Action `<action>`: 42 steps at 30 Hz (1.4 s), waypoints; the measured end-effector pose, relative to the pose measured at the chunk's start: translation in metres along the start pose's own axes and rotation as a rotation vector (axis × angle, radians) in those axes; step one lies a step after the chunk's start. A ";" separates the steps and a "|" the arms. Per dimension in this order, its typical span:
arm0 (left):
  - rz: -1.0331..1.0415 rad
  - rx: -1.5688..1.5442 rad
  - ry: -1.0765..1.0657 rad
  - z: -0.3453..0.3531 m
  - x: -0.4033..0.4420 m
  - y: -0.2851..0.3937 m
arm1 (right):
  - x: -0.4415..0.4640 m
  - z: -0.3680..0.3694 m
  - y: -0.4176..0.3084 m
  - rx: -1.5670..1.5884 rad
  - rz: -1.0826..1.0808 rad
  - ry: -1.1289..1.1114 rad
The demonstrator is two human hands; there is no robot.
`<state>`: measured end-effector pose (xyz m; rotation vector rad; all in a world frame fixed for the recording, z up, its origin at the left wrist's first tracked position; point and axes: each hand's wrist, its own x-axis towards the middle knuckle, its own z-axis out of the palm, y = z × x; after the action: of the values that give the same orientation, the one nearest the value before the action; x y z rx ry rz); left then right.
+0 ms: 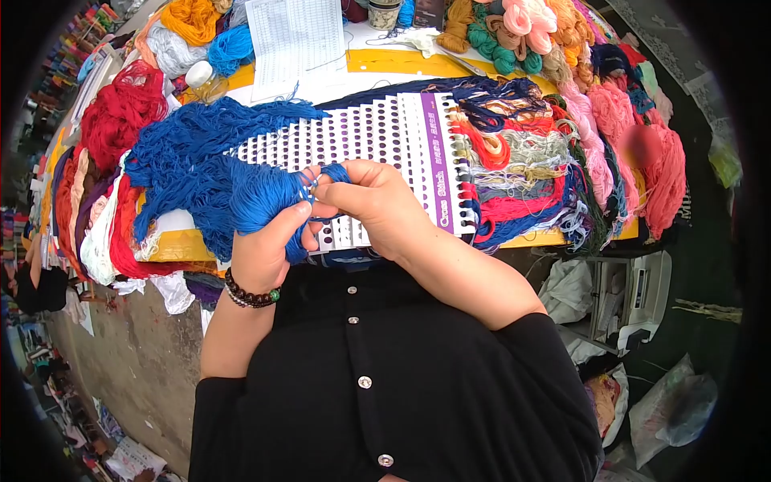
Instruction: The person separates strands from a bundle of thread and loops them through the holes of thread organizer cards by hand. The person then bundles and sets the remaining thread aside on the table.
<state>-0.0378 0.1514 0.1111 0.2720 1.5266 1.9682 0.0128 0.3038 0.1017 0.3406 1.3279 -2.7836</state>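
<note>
A large bundle of blue thread (193, 165) lies over the left part of a stack of white punched cards (353, 132). My left hand (273, 245) is closed around the gathered end of this blue thread. Close beside it, my right hand (373, 201) pinches blue strands at the card's hole edge, with its fingers bent together. A purple strip (438, 153) printed "Cross Stitch" runs down the right side of the cards. Multicoloured threads (514, 177) hang from holes along that side.
Red skeins (120, 108) lie at the left, pink skeins (654, 173) at the right. A printed chart (293, 40), a lidded jar (205, 80) and scissors (464, 63) are behind the cards. A plastic bag (673, 402) sits on the floor at lower right.
</note>
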 end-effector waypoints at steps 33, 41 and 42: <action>0.105 -0.163 0.039 -0.010 0.006 -0.001 | 0.010 -0.007 -0.006 0.406 0.052 -0.032; 0.156 0.027 -0.036 0.001 0.006 -0.008 | 0.009 -0.005 0.005 -0.148 0.023 -0.024; 0.151 0.054 -0.013 0.001 0.005 -0.010 | 0.008 -0.004 0.004 -0.148 0.023 -0.024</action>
<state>-0.0379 0.1566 0.1014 0.4339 1.5938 2.0378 0.0059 0.3050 0.0938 0.3126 1.5027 -2.6426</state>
